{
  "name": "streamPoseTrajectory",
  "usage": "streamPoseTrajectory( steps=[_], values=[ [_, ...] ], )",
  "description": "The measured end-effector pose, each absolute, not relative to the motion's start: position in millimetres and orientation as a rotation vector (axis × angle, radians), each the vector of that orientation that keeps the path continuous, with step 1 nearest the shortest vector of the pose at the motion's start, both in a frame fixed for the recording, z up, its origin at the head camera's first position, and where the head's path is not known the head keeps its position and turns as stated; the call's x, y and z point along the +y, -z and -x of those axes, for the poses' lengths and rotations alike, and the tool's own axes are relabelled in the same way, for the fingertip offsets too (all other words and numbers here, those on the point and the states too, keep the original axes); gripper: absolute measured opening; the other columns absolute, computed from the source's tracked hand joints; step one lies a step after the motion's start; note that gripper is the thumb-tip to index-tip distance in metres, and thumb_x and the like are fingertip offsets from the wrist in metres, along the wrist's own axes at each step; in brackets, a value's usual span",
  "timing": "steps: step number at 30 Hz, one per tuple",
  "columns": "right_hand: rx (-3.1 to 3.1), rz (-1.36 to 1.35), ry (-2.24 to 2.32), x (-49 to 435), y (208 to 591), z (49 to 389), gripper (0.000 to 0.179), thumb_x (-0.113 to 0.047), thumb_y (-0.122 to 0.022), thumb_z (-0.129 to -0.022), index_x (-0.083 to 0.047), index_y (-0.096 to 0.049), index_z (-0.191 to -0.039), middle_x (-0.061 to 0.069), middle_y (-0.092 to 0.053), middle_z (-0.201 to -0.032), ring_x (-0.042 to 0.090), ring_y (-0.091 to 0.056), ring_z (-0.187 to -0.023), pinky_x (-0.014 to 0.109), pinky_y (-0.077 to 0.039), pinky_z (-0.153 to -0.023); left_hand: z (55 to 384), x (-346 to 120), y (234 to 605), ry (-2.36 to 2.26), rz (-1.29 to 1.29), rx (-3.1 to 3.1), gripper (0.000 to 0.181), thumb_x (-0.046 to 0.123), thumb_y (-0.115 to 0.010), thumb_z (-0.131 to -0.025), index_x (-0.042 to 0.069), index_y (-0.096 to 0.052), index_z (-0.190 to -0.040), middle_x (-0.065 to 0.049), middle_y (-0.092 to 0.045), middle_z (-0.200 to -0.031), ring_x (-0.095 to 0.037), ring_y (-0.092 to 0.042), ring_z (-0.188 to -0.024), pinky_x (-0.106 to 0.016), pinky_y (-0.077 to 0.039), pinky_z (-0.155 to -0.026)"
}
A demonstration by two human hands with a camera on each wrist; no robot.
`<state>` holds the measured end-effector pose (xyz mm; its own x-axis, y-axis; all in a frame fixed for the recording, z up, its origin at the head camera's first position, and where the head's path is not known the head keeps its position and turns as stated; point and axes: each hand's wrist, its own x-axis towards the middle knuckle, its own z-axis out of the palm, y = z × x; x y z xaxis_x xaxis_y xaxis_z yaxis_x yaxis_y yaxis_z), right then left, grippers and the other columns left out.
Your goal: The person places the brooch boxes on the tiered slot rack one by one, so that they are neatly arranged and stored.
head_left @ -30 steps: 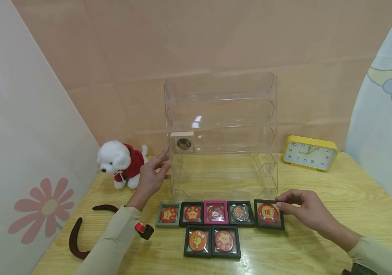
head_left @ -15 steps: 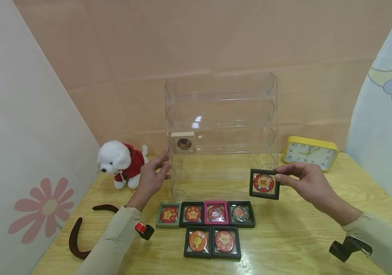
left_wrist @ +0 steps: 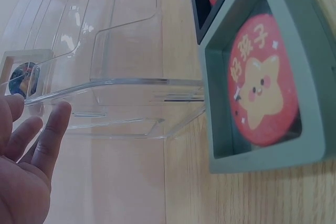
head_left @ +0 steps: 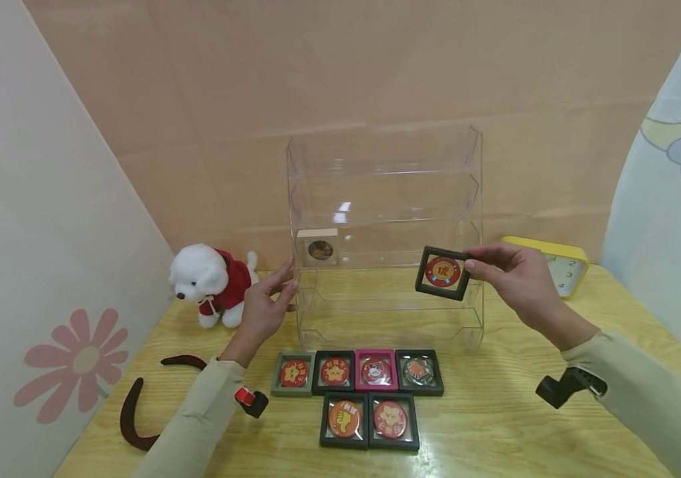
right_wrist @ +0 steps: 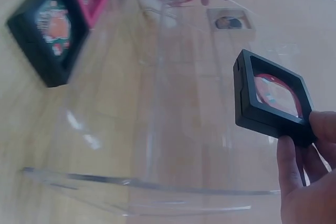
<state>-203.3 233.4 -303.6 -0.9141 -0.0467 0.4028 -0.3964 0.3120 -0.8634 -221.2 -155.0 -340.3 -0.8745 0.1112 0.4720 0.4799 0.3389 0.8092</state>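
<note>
My right hand (head_left: pixel 516 282) pinches a black square display frame (head_left: pixel 443 273) by its right edge. The frame holds a round red badge and is raised, slightly tilted, in front of the right part of the clear acrylic rack (head_left: pixel 385 309). In the right wrist view, thumb and fingers grip one corner of the black display frame (right_wrist: pixel 273 98). My left hand (head_left: pixel 265 309) rests at the rack's left side, fingers extended along its edge; the left wrist view shows the fingers (left_wrist: pixel 50 140) fairly straight there. A cream display frame (head_left: pixel 318 247) stands on a middle tier at the left.
Several framed badges lie in two rows before the rack, among them a green frame (head_left: pixel 293 374) and a pink one (head_left: pixel 376 370). A white plush dog (head_left: pixel 200 275) sits left; a yellow clock (head_left: pixel 567 269), partly hidden by my right hand, stands right. Dark curved pieces (head_left: pixel 131 415) lie front left.
My right hand has lifted the black display frame from the right end of the back row, up and slightly left to the rack. My left hand has stayed at the rack's side.
</note>
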Motion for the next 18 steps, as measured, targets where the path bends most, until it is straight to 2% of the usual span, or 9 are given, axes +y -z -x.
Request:
streamPoseTrajectory(
  steps=[12,18],
  values=[
    [-2.042,-0.433,-1.805,203,273,234,0.018,-0.004,-0.07,-0.086,0.003,-0.071,-0.103,0.001,-0.068,-0.089,0.012,-0.062,-0.082,0.018,-0.054,-0.073,218,-156,340,1.537,0.517,-2.27,0.045,-0.003,-0.059,-0.092,0.0,-0.049,-0.136,-0.025,-0.057,-0.122,-0.039,-0.062,-0.097,-0.038,-0.059,-0.059],
    [-2.022,-0.377,-1.84,185,264,246,0.023,-0.005,-0.071,-0.085,0.006,-0.068,-0.105,-0.001,-0.068,-0.09,0.012,-0.061,-0.085,0.016,-0.052,-0.073,217,-154,340,1.544,0.528,-2.258,0.045,-0.003,-0.059,-0.092,0.001,-0.05,-0.136,-0.025,-0.058,-0.121,-0.039,-0.062,-0.097,-0.039,-0.059,-0.06]
  ],
)
